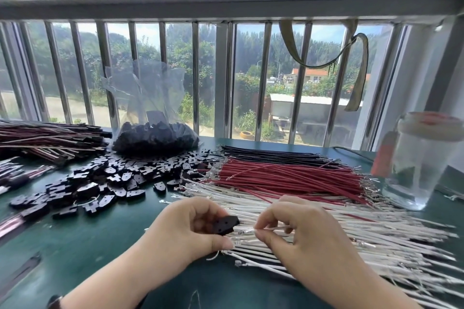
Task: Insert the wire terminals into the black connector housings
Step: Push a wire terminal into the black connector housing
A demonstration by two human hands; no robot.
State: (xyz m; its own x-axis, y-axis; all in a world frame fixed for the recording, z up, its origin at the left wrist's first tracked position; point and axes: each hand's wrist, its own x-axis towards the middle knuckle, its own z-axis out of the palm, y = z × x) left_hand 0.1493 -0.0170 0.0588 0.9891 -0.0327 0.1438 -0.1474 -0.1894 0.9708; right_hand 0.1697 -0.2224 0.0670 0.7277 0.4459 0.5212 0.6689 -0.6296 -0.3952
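Item: black connector housing, lower centre, clamped in left hand fingers. Right hand fingers pinch white wire, terminal just beside housing, apparently not seated. Loose housings and wires heaped on desk: much remains.

Single view, head-worn wide-angle camera. Looks forward and down across the dark green tabletop toward its far edge, where a barred window fills the upper half of the frame. Bars and frame bow visibly: wide-lens distortion. Close range: both forearms enter from the near edge, the left hand and right hand sit low at centre. Left and right tabletop edges fall outside the frame. No second view.
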